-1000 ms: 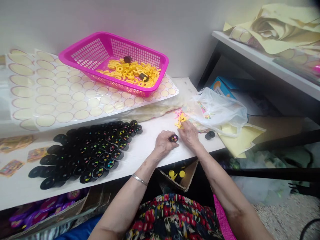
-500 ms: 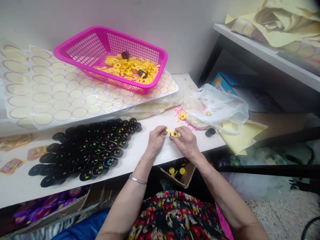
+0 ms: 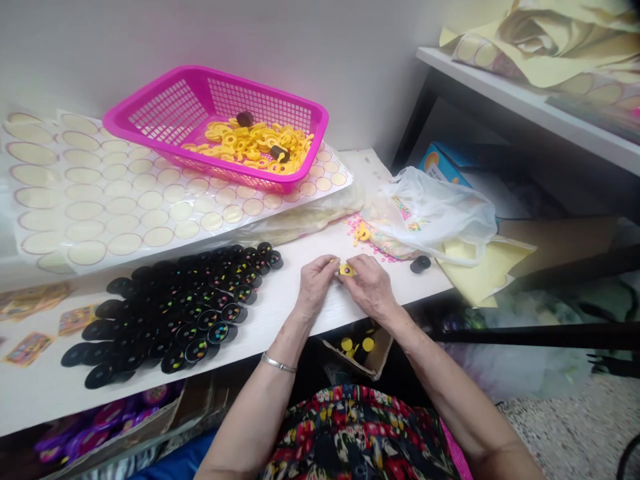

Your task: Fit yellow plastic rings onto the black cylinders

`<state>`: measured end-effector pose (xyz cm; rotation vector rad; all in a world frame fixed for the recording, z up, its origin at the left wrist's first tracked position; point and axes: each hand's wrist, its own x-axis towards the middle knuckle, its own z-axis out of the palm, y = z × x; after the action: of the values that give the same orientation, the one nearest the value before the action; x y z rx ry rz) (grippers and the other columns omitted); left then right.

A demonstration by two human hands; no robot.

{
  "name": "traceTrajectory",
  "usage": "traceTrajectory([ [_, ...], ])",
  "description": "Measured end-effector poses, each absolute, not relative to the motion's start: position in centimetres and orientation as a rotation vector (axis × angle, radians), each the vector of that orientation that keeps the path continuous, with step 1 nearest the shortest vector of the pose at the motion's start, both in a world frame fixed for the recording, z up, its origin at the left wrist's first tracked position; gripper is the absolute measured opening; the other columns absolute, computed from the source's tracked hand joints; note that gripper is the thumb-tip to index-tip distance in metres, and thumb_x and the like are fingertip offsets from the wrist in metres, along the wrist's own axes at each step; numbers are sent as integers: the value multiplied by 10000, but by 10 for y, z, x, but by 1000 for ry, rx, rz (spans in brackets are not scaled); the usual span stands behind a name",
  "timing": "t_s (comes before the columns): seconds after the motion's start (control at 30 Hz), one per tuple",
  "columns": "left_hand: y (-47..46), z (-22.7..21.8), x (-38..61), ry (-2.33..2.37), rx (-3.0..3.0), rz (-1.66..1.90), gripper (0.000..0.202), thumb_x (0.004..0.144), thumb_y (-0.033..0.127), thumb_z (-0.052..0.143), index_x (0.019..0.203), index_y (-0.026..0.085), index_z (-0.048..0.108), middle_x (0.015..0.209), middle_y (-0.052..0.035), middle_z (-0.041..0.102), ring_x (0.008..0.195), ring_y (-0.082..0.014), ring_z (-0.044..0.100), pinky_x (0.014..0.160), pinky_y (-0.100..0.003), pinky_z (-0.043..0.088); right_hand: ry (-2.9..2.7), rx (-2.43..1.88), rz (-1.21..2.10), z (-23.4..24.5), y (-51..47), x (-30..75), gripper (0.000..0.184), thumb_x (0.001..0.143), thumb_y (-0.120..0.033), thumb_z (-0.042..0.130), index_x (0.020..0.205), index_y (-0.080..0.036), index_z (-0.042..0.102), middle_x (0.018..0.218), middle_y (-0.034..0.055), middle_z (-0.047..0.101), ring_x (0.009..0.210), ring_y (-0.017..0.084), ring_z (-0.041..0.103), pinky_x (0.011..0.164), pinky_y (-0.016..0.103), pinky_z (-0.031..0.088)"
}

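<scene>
Both hands meet over the white table's front edge, around a small yellow plastic ring piece (image 3: 346,270) with a dark centre. My right hand (image 3: 371,283) pinches the ring between thumb and fingers. My left hand (image 3: 316,285) is closed at the ring's left side, fingertips pressed together by its yellow tab; the fingers partly cover it. Whether a black cup sits under the ring is hidden. To the right stands a single black cup (image 3: 421,265). Another yellow ring piece (image 3: 362,232) lies behind the hands, among small pink beads.
Rows of black cups (image 3: 200,300) with coloured bits inside fill the left. A pink basket (image 3: 215,157) of yellow ring pieces rests on sticker sheets (image 3: 125,227). A plastic bag (image 3: 435,207) lies at right, below a shelf (image 3: 500,100). An open carton (image 3: 383,353) sits under the table edge.
My hands have drawn closer together, and the yellow ring piece is turned and more covered by the fingers. The whole view has shifted slightly.
</scene>
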<state>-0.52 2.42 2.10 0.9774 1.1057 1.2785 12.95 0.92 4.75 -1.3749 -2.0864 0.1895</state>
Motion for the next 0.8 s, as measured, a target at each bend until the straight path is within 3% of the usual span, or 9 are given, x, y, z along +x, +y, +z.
traceTrajectory([
  [0.23,25,21,-2,1082,995,1303,208,660,320,690,722,130,631,625,28,565,575,-71,495,558,-183,393,-2075,-1364,251,46,9,129,146,825,-247,520,904,-153,600,851,80,594,824,202,524,737,311,422],
  [0.37,27,17,-1,1120,927,1317,261,631,314,711,803,136,627,632,32,580,540,-67,502,530,-183,402,-2050,-1357,352,46,10,128,124,823,-242,523,875,-163,603,835,71,578,822,194,523,744,302,425],
  [0.47,27,15,-1,1149,963,1310,287,650,307,696,874,137,638,661,23,602,556,-70,516,555,-190,416,-1988,-1345,476,44,11,127,97,816,-238,538,857,-181,606,817,52,559,794,176,528,724,282,432],
  [0.8,25,21,0,1140,1026,1259,210,668,325,676,737,145,593,569,45,550,487,-64,491,471,-171,372,-1397,-1234,1068,36,10,124,169,728,-317,630,814,-172,630,783,15,572,569,91,488,545,237,423],
])
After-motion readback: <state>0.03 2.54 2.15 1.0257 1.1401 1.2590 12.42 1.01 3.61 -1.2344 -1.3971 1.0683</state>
